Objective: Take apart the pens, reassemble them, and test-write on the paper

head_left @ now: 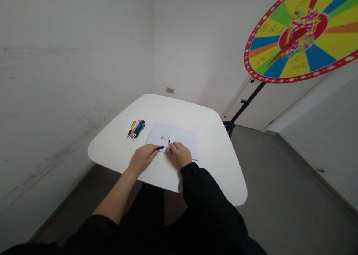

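My left hand (143, 157) is closed on a short black pen part (159, 148), its dark end pointing right over the paper. Just to the right, my right hand (179, 154) pinches a thin, pale stick-like pen piece (168, 140) that stands up from the fingers, with something dark beside it. The two held pieces are apart. Beyond the fingers, a small shiny metal part (163, 137) lies on the white sheet of paper (184, 136). Faint writing runs along the sheet's left and far edges.
Several pens (137, 129) lie bunched on the left of the white table (212, 173). A colourful prize wheel (296, 57) on a black stand (246, 103) rises at the right. Walls (69, 61) close in on the left and at the back.
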{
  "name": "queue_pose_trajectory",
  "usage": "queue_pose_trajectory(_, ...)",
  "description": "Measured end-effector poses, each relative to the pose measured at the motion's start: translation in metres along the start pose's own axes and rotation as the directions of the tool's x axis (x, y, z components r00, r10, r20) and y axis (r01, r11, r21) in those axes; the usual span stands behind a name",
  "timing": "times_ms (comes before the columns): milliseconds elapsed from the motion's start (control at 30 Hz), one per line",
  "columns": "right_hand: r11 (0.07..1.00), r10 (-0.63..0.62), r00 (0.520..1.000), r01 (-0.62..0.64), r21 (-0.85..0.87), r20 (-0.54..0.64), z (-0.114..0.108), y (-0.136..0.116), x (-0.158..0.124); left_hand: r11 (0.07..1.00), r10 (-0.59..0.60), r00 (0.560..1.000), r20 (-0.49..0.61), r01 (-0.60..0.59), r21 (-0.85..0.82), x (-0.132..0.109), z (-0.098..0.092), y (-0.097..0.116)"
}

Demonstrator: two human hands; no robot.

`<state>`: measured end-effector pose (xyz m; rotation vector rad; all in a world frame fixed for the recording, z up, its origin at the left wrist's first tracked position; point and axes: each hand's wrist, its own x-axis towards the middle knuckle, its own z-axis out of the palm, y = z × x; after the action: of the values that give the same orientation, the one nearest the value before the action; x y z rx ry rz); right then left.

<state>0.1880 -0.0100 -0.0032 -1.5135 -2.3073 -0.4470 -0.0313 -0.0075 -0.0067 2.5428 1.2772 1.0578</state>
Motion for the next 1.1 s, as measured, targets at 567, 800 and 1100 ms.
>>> queue_pose_trajectory(567,0.999,0.027,0.999,-0.026,0.042,-0.024,-0.0025,-0.0040,0.0002,1.000,-0.014,1.000,0.016,0.014,0.018,0.0004,0.0000,-0.0003)
queue_pose_trajectory(800,0.997,0.044,0.998,-0.041,0.071,-0.053,-0.0042,-0.0035,0.0000,1.000,0.004,1.000,0.027,-0.005,0.028,0.0013,-0.0024,0.0020)
queue_pose_trajectory(1100,0.992,0.082,0.995,-0.075,0.099,-0.065,-0.0035,-0.0035,-0.0004,0.999,0.002,0.999,0.035,-0.004,0.044,0.0014,-0.0017,0.0006)
